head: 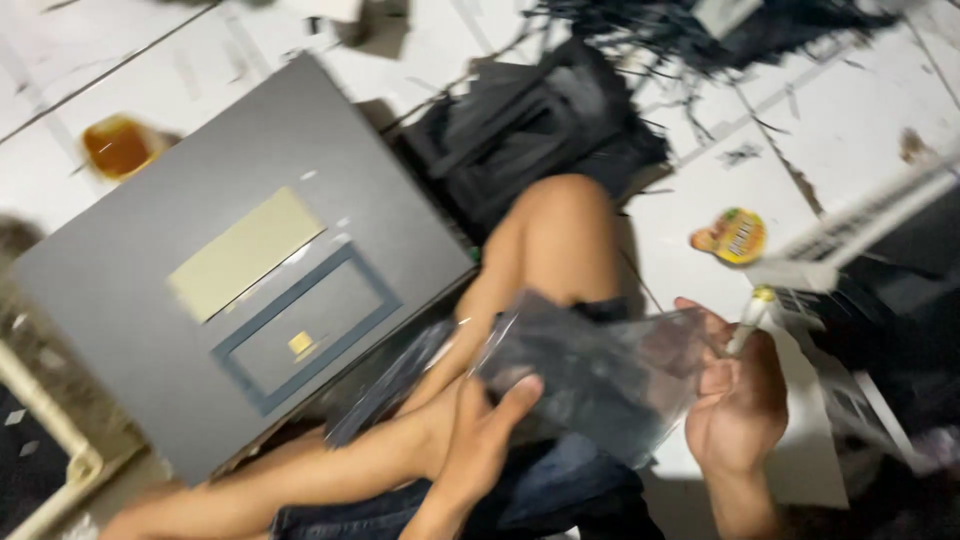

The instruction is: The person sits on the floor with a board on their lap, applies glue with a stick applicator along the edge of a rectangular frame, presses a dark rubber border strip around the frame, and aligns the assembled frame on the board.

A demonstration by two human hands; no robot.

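Over the lap: both hands hold one clear, glossy plastic sleeve (pixel 600 375) with dark contents, blurred by motion.
Sleeve look: see-through film, crinkled, reflecting light; one in hand.
Left hand (pixel 485 440): closed on the sleeve's lower left edge, thumb on top.
Right hand (pixel 735 400): fingers curled around the sleeve's right edge, also pinching one thin pale stick (pixel 748 320).
Floor, left: one large dark grey flat board (pixel 140 300) bearing one pale yellow rectangular sheet (pixel 245 252) and one blue-grey frame outline (pixel 310 330).
Floor, right: one round yellow sticker (pixel 735 237).
Behind the knee: one black bag (pixel 530 130).
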